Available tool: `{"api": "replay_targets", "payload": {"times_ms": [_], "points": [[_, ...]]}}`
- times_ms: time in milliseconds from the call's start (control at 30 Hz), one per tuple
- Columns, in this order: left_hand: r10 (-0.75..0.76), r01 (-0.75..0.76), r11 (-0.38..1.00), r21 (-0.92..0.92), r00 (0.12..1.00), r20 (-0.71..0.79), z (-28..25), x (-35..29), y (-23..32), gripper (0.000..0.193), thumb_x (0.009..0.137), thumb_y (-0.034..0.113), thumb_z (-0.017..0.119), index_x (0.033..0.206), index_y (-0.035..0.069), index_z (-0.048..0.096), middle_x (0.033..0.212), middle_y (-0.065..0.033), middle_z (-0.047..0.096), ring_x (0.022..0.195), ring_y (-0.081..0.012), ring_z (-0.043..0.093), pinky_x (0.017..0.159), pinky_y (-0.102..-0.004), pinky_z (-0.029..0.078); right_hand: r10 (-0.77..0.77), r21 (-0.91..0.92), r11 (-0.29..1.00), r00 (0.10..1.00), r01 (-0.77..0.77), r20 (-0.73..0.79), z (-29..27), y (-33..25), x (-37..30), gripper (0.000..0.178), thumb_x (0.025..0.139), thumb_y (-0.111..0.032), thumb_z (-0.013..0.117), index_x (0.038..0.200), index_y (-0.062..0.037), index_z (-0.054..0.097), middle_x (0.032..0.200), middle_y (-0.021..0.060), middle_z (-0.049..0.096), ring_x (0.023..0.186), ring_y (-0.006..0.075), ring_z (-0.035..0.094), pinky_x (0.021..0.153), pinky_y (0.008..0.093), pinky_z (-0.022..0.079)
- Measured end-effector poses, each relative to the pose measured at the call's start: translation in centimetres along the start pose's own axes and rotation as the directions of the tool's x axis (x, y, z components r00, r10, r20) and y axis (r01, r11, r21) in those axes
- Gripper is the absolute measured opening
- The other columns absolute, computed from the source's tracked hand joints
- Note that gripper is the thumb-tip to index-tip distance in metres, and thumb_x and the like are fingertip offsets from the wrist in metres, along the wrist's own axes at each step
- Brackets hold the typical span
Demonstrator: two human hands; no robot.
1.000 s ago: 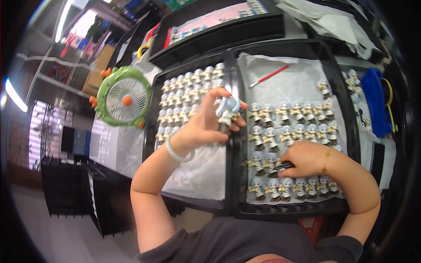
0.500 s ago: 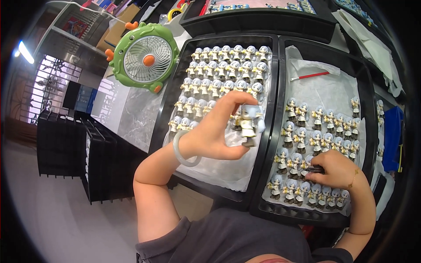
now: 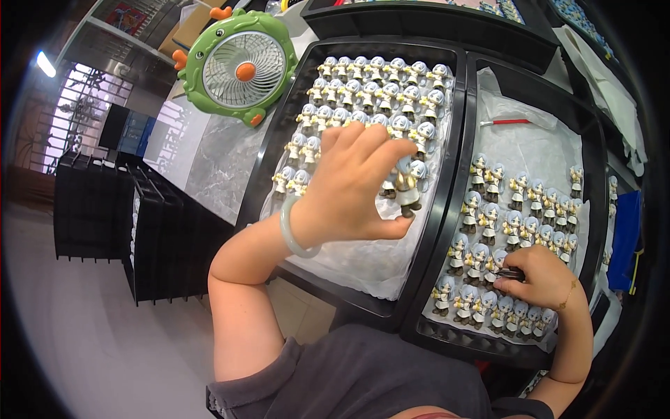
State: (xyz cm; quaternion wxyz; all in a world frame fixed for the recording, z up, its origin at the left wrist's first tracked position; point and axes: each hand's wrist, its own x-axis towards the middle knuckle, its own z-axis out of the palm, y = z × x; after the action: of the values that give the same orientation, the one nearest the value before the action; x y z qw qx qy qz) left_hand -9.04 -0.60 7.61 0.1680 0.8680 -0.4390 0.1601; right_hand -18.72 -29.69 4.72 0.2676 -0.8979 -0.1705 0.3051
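My left hand is closed on a small figurine with pale blue-grey hair, a white outfit and dark boots. Thumb and fingertips grip it at its head and feet, above the left black tray. Rows of like figurines stand on that tray's white lining, some hidden behind the hand. Over the right black tray, my right hand pinches a slim dark tool whose exact kind I cannot make out. The tool's tip is beside a standing figurine.
A green fan with orange parts stands left of the trays. A red-handled brush lies at the right tray's far end. Another black tray sits behind. Black crates stand at the left, and a blue bin at the right.
The figurine in my left hand has turned, and the fingers have rolled over its head. My right hand stays near the same figurine with the dark tool. The whole view has shifted slightly.
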Motion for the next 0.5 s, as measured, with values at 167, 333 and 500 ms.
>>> {"api": "replay_targets", "payload": {"times_ms": [167, 333, 500], "points": [[-0.151, 0.158, 0.984, -0.077, 0.985, 0.085, -3.0, 0.5, -3.4, 0.060, 0.052, 0.033, 0.071, 0.105, 0.011, 0.052, 0.088, -0.0051, 0.054, 0.085, -0.0212, 0.049, 0.079, -0.0335, 0.032, -0.029, 0.006, 1.000, 0.997, 0.029, -0.078, 0.6, 0.4, -0.2, 0.026, 0.069, -0.022, 0.068, 0.064, 0.0005, 0.056, 0.061, 0.0170, 0.054, 0.061, 0.0350, 0.054, 0.058, 0.0396, 0.043], [-0.177, 0.159, 0.984, 0.079, 0.917, 0.358, -2.7, -3.5, -5.1, 0.064, 0.053, 0.028, 0.071, 0.110, 0.008, 0.049, 0.094, -0.0087, 0.055, 0.098, -0.0236, 0.050, 0.089, -0.0371, 0.031, -0.020, 0.017, 1.000, 0.997, 0.022, -0.076, 0.3, 0.2, -0.2, 0.026, 0.069, -0.022, 0.068, 0.064, 0.0000, 0.055, 0.060, 0.0158, 0.053, 0.061, 0.0342, 0.054, 0.058, 0.0396, 0.043], [-0.203, 0.150, 0.978, 0.148, 0.853, 0.480, -1.1, -7.2, -4.6, 0.064, 0.054, 0.025, 0.072, 0.111, 0.008, 0.049, 0.100, -0.0082, 0.054, 0.108, -0.0237, 0.046, 0.098, -0.0432, 0.025, -0.010, 0.012, 1.000, 0.998, 0.011, -0.067, 0.4, 0.0, -0.3, 0.027, 0.069, -0.023, 0.068, 0.064, 0.0005, 0.055, 0.060, 0.0163, 0.053, 0.062, 0.0340, 0.055, 0.058, 0.0399, 0.043]]}}
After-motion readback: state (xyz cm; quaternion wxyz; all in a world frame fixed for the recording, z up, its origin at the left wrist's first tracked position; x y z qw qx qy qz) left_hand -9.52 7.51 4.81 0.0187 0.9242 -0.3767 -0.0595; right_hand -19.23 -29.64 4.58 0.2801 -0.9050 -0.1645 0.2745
